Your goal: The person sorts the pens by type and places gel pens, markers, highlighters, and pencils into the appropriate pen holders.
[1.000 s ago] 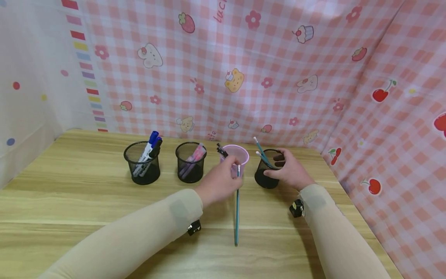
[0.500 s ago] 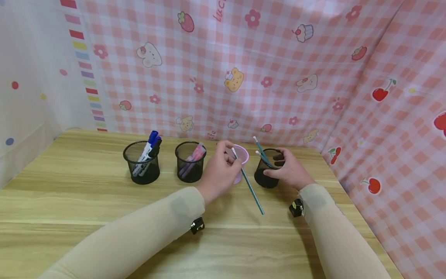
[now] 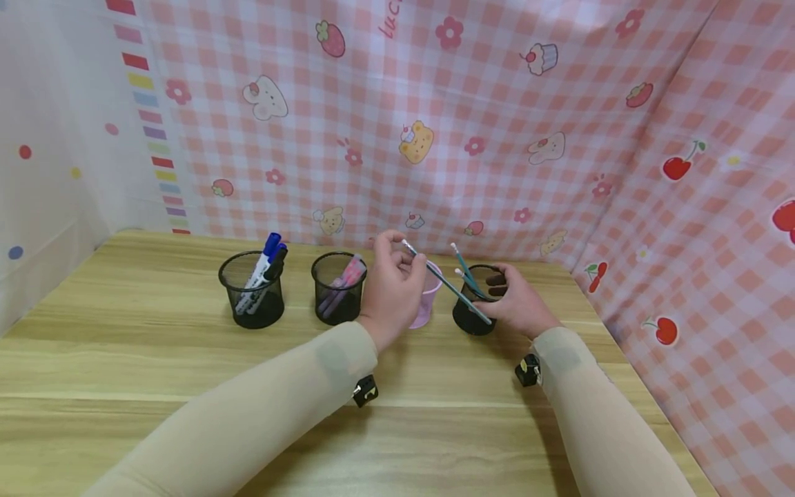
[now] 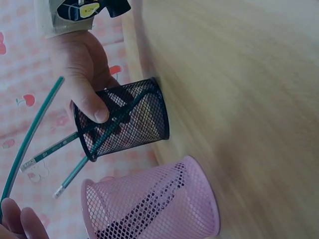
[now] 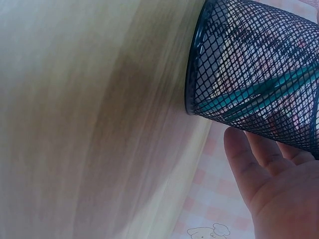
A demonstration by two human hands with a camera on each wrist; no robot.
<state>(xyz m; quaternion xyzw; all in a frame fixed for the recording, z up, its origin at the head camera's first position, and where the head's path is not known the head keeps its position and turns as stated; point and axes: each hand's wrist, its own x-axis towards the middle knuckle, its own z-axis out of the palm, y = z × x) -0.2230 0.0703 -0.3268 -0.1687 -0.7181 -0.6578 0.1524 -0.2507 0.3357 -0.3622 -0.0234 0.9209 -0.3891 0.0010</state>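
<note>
My left hand [image 3: 394, 293] pinches a teal pencil [image 3: 450, 285] near its white eraser end, which points up and left. The pencil slants down to the right, its lower end overlapping the rightmost black mesh pen cup [image 3: 463, 316] in the head view. Around that cup's right side, my right hand [image 3: 522, 304] keeps a grip, thumb on the near wall. Two more teal pencils [image 4: 52, 151] lean inside it, eraser ends up. A pink mesh pen cup [image 4: 149, 199] stands beside it, partly behind my left hand, with dark pens showing through its mesh.
Further left on the wooden table [image 3: 155, 373] stand two more black mesh cups. One [image 3: 335, 307] holds pink pens [image 3: 350, 276], the other [image 3: 254, 314] blue and black markers [image 3: 267, 259]. A pink checked cloth [image 3: 373, 103] hangs behind and at the right.
My left hand has risen from in front of the pink cup, and the pencil has swung from pointing down toward me to slanting right, toward the black cup. My right hand stays on that cup.
</note>
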